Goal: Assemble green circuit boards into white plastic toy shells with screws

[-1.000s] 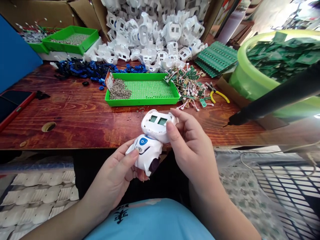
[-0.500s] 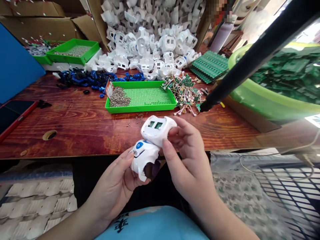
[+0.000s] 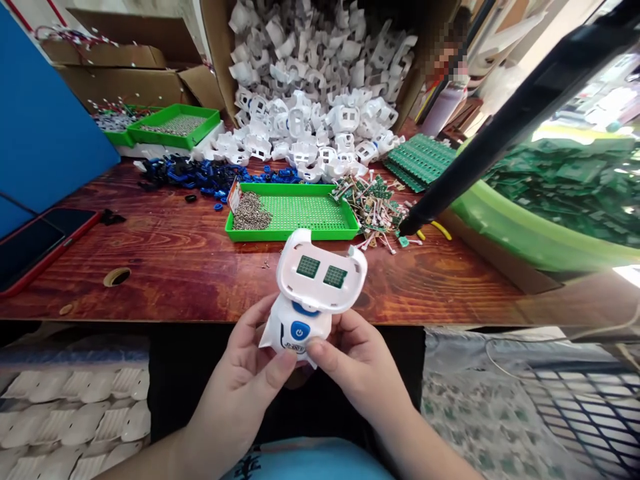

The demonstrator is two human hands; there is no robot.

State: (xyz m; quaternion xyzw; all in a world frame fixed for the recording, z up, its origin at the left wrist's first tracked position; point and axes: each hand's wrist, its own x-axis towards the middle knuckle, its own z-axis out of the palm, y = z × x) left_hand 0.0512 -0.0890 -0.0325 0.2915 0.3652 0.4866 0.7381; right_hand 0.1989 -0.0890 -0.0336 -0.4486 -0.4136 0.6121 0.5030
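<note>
A white toy robot shell (image 3: pixel 320 283) is held upright between both hands, just off the table's front edge. Two green circuit-board squares show through the eye openings in its head, and a blue power button sits on its chest. My left hand (image 3: pixel 250 363) grips the lower body from the left, thumb on the front. From the right, my right hand (image 3: pixel 357 357) holds the same body, its thumb pressed near the printed lettering. The fingers behind the body are partly hidden.
A green tray (image 3: pixel 295 235) of small screws stands on the wooden table (image 3: pixel 175 280). Behind it are heaped white shells (image 3: pixel 300 127) and blue parts (image 3: pixel 200 173). Wired boards (image 3: pixel 373 203) lie right of the tray, beneath a black pole (image 3: pixel 480 140). A phone (image 3: pixel 45 240) lies left.
The toy robot has turned from tilted to upright, its face toward me. My right hand has moved from the head down to the body. The view has shifted slightly.
</note>
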